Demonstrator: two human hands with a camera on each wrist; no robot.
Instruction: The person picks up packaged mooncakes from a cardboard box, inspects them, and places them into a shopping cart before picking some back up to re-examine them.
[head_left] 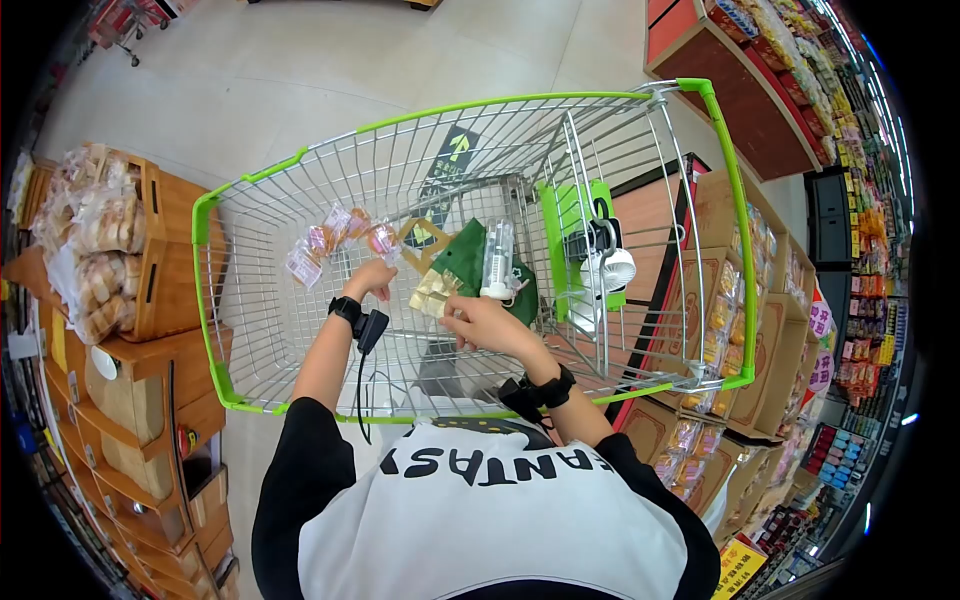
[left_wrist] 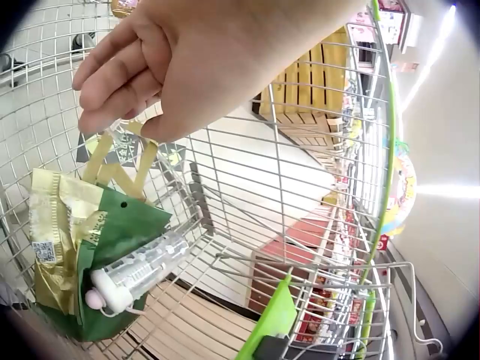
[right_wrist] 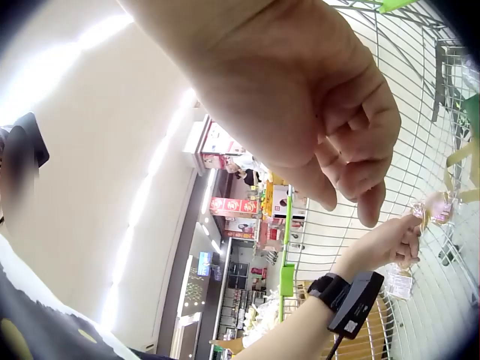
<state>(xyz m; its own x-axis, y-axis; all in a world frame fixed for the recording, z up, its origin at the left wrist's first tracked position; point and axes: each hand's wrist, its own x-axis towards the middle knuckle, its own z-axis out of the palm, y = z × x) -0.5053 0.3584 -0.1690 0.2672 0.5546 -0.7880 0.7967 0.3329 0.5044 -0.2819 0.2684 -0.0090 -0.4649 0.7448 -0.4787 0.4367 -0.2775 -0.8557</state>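
My left hand [head_left: 372, 280] is over the left half of the shopping cart, its fingers loosely bent and its fingertips close to a small wrapped snack with a pink label [head_left: 383, 240]. More small clear-wrapped packs [head_left: 304, 264] lie beside it along the cart's floor. The right hand [head_left: 485, 322] hovers near a gold packet [head_left: 436, 290] with loosely curled fingers and nothing between them, as the right wrist view shows. A green bag [left_wrist: 135, 221] with a beige handle lies next to the gold packet. On it rests a clear cylindrical container [left_wrist: 142, 270] with a white end.
Wire walls with a green rim [head_left: 500, 97] surround both hands. At the cart's right, a green panel [head_left: 585, 250] carries a white round device [head_left: 612, 268]. A wooden stand with bagged bread [head_left: 105, 225] stands left; boxes of packaged goods [head_left: 725, 310] line the right.
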